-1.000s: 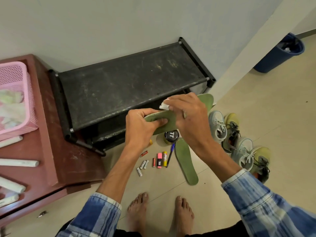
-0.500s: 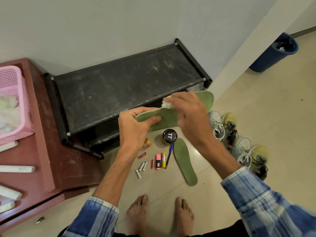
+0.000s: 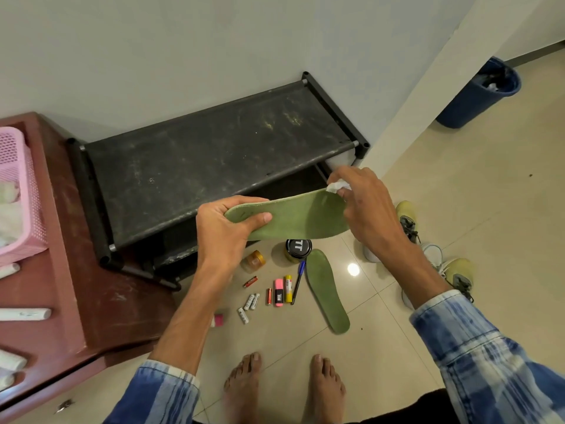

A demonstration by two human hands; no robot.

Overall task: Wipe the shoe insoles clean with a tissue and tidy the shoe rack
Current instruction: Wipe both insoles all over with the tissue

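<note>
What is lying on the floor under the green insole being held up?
Below the held green insole stand a black-lidded jar and a small amber jar, both partly visible. The floor directly beneath the insole's middle, and the rack's lower shelf behind it, are covered.

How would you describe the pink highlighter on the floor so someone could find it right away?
Start at the black shoe rack against the wall, then look at the tiled floor in front of it, where small items lie beside a green insole. The pink highlighter lies between a red battery and a yellow marker. It is the only short, stubby pink piece with a black label.
</note>
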